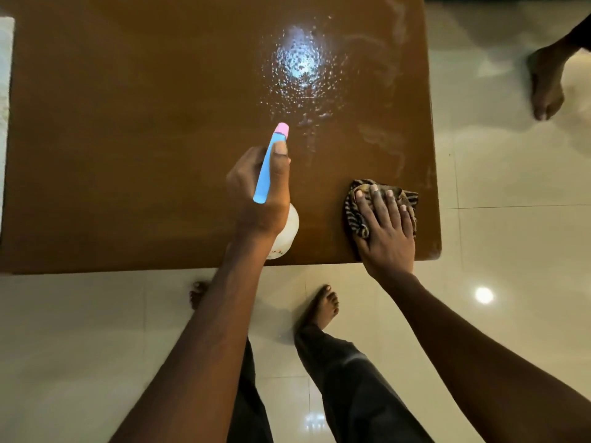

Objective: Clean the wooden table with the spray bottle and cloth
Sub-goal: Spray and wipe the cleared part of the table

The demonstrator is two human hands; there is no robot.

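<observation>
In the head view, I look down on the wooden table, which fills the upper part of the frame from the left edge almost to the right. Its brown top is shiny.

My left hand is near the middle of the frame, above the lower edge of the table. It grips the spray bottle: my fingers are curled round the neck and my thumb lies along the blue head. The pink nozzle points toward the top of the frame. The white body of the bottle shows under my wrist, and I cannot tell if it touches the table.

Above the nozzle, in the upper middle of the frame, there is a wet patch of many small drops, with a bright reflection of light in it. Pale streaks run down the table at the right of this patch.

My right hand is near the lower right corner of the table. It lies flat with straight fingers and presses on the cloth, a crumpled striped cloth in dark and tan colours. The cloth shows around my fingers.

Below the table is a pale tiled floor. My bare foot stands there, under dark trousers. In the upper right of the frame, another person's bare foot stands on the floor, well apart from the table. A white object touches the left edge of the frame; I cannot tell what it is.
</observation>
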